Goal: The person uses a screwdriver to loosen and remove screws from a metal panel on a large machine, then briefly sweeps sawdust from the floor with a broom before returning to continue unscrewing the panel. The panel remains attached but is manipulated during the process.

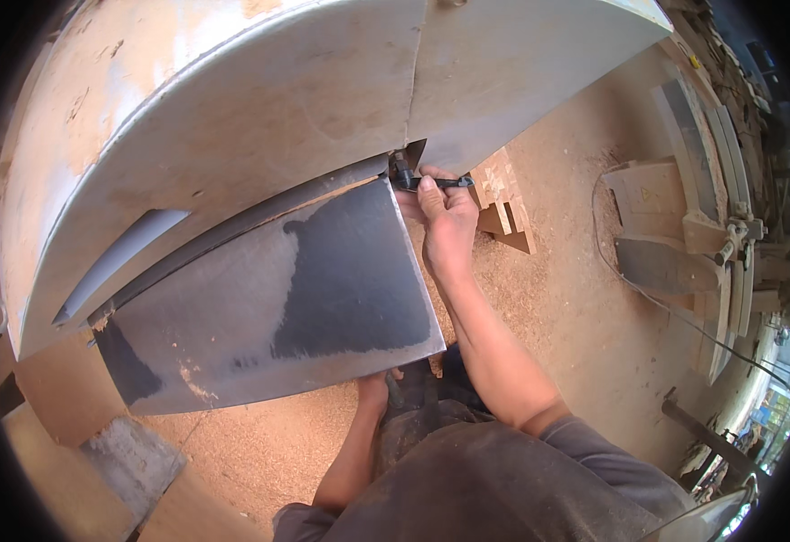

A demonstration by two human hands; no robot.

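Observation:
My right hand is closed around a black lever handle, its thumb lying along the near side. The lever joins a dark fitting under the edge of a large, dusty, pale metal housing. Directly below that edge is a flat grey metal panel, with a darker patch on its right part. Its upper right corner lies just left of my right hand. My left hand is at the panel's lower edge, right of its middle; most of its fingers are hidden beneath the panel.
Wood shavings cover the floor. Stepped wooden blocks stand just right of the lever. Further right sits a dusty machine with a cable trailing over the floor. Boards and a grey slab lie at lower left.

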